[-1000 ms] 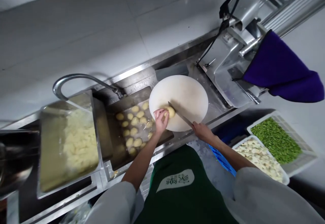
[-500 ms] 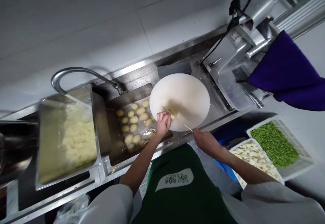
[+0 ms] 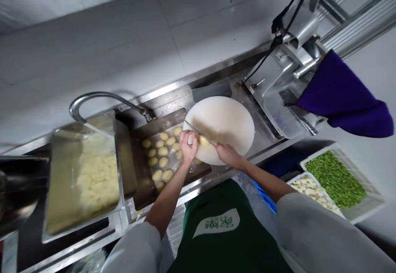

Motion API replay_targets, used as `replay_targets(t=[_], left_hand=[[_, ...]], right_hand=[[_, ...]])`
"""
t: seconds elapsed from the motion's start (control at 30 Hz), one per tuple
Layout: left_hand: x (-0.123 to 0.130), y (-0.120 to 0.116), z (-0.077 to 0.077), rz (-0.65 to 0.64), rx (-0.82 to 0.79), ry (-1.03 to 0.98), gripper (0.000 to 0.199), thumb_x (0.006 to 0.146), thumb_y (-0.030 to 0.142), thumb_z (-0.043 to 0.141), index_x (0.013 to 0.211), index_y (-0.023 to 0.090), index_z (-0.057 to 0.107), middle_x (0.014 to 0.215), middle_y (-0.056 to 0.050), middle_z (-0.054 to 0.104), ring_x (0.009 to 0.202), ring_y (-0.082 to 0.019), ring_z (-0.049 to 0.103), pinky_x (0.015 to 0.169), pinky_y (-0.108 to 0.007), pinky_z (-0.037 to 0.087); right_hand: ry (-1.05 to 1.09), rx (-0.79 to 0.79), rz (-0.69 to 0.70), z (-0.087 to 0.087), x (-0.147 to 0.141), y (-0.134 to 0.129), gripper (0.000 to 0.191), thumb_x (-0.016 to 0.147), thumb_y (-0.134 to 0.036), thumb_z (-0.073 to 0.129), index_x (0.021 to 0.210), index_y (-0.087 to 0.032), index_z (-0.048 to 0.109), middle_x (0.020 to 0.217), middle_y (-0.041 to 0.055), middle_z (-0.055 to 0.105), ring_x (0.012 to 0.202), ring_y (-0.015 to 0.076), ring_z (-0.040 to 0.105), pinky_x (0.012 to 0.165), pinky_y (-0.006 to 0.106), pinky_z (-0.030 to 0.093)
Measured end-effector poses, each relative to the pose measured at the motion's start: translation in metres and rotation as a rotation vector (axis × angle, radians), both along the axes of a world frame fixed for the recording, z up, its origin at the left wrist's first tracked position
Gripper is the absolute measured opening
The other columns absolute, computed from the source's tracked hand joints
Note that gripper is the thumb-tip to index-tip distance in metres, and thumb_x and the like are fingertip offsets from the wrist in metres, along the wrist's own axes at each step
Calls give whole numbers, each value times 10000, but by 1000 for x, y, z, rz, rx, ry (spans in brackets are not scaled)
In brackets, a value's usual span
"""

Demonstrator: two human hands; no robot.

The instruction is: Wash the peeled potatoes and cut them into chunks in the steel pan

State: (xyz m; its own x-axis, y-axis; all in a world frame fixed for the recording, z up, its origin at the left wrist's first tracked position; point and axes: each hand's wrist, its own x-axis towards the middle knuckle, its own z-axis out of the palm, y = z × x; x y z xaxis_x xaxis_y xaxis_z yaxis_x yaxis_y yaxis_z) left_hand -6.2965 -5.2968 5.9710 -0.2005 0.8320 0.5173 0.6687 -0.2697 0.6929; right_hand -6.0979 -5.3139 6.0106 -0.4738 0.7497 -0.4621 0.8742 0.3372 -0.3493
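Note:
A round white cutting board [image 3: 232, 118] lies over the right part of the sink. My right hand [image 3: 229, 156] is closed round the handle of a knife [image 3: 199, 133], its blade slanting up and left across the board. At the board's left edge, my left hand [image 3: 188, 147] has its fingers curled on a peeled potato, largely covered by them. A pale yellow potato piece [image 3: 203, 141] shows beside the blade, close to those fingers. Several peeled potatoes [image 3: 163, 151] lie in water in the sink [image 3: 139, 190], left of the board.
A steel tub [image 3: 120, 170] of water and pale potato pieces stands left, under a curved faucet [image 3: 102, 94]. Rightward are a metal machine [image 3: 272, 79] and a purple cloth [image 3: 340, 100]. Lower right, crates hold chopped greens [image 3: 335, 178] and pale cut pieces [image 3: 312, 188].
Both hands and the knife have shifted left on the board. The blade has moved up and left, and more of the potato piece shows. The camera view has tilted slightly.

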Motion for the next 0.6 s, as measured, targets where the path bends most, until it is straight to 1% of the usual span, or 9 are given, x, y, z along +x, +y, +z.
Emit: replay_targets(t=[0.07, 0.13, 0.17, 0.23, 0.33, 0.4, 0.53, 0.57, 0.6], left_hand=[[-1, 21, 21, -6, 3, 79, 258, 1016, 364, 437, 951, 197, 623, 1013, -85, 642, 1051, -232, 583, 1008, -416, 436], [1, 44, 32, -160, -82, 221, 268, 1005, 371, 433, 1007, 200, 640, 1088, -96, 654, 1160, -267, 553, 1070, -459, 398], [2, 54, 33, -255, -143, 295, 280, 997, 372, 431, 1017, 200, 651, 1109, -98, 662, 1210, -281, 532, 1086, -472, 388], [2, 71, 26, -378, -244, 393, 304, 988, 364, 417, 1007, 202, 673, 1124, -100, 677, 1292, -297, 487, 1107, -487, 379], [-6, 77, 6, -417, -313, 410, 295, 972, 364, 430, 976, 210, 682, 1098, -99, 695, 1339, -307, 458, 1145, -526, 342], [-15, 66, -8, -360, -279, 337, 288, 977, 380, 437, 1000, 211, 669, 1132, -104, 687, 1343, -307, 458, 1174, -555, 299], [-21, 19, -36, 64, -126, 9, 387, 1024, 447, 383, 1246, 177, 550, 1339, -174, 565, 1342, -289, 450, 1162, -532, 317], [-16, 6, -44, 131, -130, -56, 427, 1019, 479, 401, 1292, 170, 511, 1351, -192, 542, 1331, -291, 456, 1149, -521, 331], [-8, -5, -52, 152, -150, -102, 464, 1009, 508, 426, 1319, 167, 483, 1346, -202, 532, 1317, -294, 465, 1138, -512, 342]], right_hand=[[-11, 4, 11, 3, -3, -3, 373, 944, -75, 337, 1204, -106, 602, 1100, 203, 715, 1050, 255, 703, 876, 328, 531], [-28, -7, 13, 7, -9, -7, 380, 947, -71, 335, 1228, -93, 590, 1077, 215, 722, 1039, 258, 711, 865, 328, 540], [-35, -11, 10, 8, -12, -7, 381, 953, -73, 331, 1233, -89, 588, 1076, 218, 723, 1031, 257, 715, 862, 328, 543], [-33, -10, 12, 7, -19, -7, 382, 963, -79, 327, 1237, -86, 593, 1088, 219, 724, 1028, 253, 717, 862, 325, 546], [-35, -1, 30, -1, -26, -3, 403, 968, -73, 308, 1239, -76, 606, 1114, 217, 724, 1053, 258, 709, 881, 330, 542], [-50, -4, 32, -9, -27, -2, 422, 968, -65, 288, 1244, -71, 607, 1126, 215, 723, 1068, 264, 703, 888, 339, 538], [-54, 19, 5, -18, -23, 3, 386, 978, -103, 320, 1235, -87, 608, 1133, 212, 716, 1084, 285, 693, 897, 362, 526], [-60, 19, 1, -19, -21, 6, 374, 987, -125, 328, 1233, -91, 607, 1132, 211, 715, 1085, 288, 692, 898, 366, 522], [-64, 17, -3, -19, -19, 9, 368, 1000, -155, 330, 1239, -94, 604, 1131, 207, 716, 1082, 287, 692, 896, 365, 519]])
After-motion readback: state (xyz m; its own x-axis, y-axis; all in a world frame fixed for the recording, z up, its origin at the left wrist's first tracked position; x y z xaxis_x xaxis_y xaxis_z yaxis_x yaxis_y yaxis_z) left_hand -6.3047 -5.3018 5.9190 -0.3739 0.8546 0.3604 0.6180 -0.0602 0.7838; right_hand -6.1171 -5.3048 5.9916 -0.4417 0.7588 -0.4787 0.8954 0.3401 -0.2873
